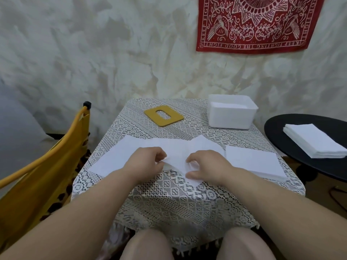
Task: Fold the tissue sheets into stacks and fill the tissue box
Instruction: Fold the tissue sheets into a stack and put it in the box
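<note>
Pinching: left hand (150, 158) and right hand (204, 166), each grip closed on thin white tissue sheet (176, 149).
Handling: looked light, limp, tearable; best held at edges.

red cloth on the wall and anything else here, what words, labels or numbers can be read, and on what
"KEEP FIGHTING THE GOOD FIGHT": along the bottom border of the red cloth, upside down in this view.
"KEEP FIGHT...": up its left border, cut off by the frame edge.
"...GOOD FIGHT": along its right border, partly cut off and blurred.
A small circled mark in its lower left corner is too small to read.
No text shows on the tissue box, the yellow lid or the tissues.
</note>
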{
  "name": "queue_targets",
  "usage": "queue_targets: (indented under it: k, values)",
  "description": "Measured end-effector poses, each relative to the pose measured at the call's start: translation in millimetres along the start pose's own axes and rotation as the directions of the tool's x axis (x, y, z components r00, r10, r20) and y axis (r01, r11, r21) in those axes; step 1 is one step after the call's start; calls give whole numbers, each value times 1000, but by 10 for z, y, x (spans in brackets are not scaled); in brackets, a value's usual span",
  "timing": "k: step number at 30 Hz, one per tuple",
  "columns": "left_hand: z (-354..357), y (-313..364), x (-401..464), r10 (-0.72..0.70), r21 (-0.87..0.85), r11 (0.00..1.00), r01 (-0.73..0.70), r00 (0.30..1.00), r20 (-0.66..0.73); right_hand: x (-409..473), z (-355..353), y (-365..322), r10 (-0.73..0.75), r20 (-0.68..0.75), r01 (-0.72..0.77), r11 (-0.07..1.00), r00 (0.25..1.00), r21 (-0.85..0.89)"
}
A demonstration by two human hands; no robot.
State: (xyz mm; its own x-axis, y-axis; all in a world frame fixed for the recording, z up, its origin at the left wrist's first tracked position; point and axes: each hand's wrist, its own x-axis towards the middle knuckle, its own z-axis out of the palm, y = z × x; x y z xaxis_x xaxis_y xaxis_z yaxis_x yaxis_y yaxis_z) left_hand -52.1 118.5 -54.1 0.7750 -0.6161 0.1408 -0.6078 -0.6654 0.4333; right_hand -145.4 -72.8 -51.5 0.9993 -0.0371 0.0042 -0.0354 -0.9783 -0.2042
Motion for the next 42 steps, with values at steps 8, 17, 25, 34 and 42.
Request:
queue_targets:
  k: [8, 17, 25, 34, 42]
  values:
    - [-84, 155, 39, 24, 15, 1000, -21, 981, -194, 4, -76, -54, 3, -142, 7, 998, 990, 70]
    - [-117, 270, 111, 40, -84, 995, -61, 973, -227, 36, -148, -98, 22, -226, 22, 982, 974, 189]
    - [-205, 230, 236, 16, -179, 981, -74, 952, -305, 267, -247, -127, 4, -339, 70, 976, 941, 206]
    - [-271, 206, 523, -84, -347, 937, -34, 944, -320, 436, -228, -134, 21, -307, 66, 960, 952, 272]
    - [-307, 107, 768, -105, -311, 950, 3, 944, -312, 699, -214, 6, 79, -346, 4, 973, 935, 231]
